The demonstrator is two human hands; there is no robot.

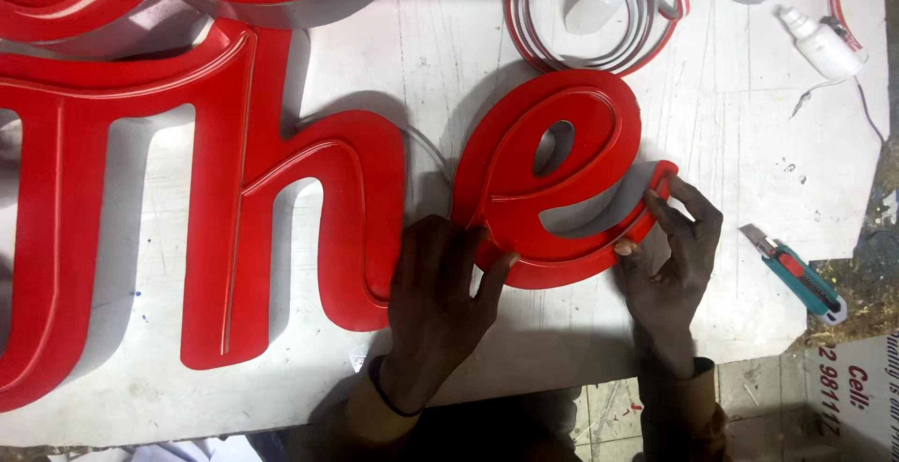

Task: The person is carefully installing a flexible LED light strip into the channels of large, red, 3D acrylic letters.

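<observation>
A large red sign letter shaped like an "e" (552,176) lies on a white board (421,78). My left hand (435,308) presses flat on the board with its fingers on the letter's lower left edge. My right hand (670,261) pinches the letter's lower right tail, thumb on the rim and fingers curled over the tip. To the left lies a bigger red joined letter piece (215,190).
A coil of red and white edge strip (599,13) with a white squeeze bottle inside sits at the top. Another white glue bottle (824,43) lies at the upper right. A teal utility knife (796,275) rests near the board's right edge. The board's front edge is by my wrists.
</observation>
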